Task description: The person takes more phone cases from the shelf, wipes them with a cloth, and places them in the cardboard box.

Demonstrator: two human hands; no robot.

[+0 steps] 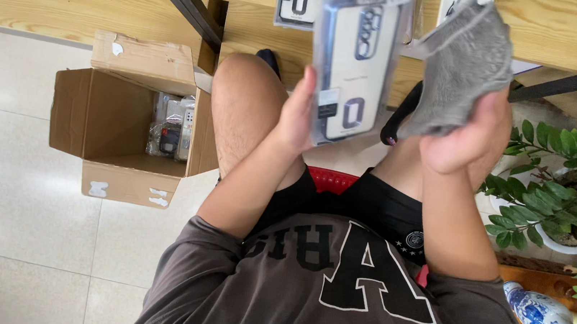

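Out past my left fingers, an open cardboard box [116, 117] sits on the floor with wrapped goods inside. Beyond my right fingers a leafy potted plant [574, 194] spreads. My right hand [469, 135] has its fingers closed around a bunched grey cloth [462, 66], which rises above them. My left hand [299, 116] grips a clear phone-case package [357, 57] by its near end, thumb against one long edge; its long axis runs up, away from me, tilted slightly rightward.
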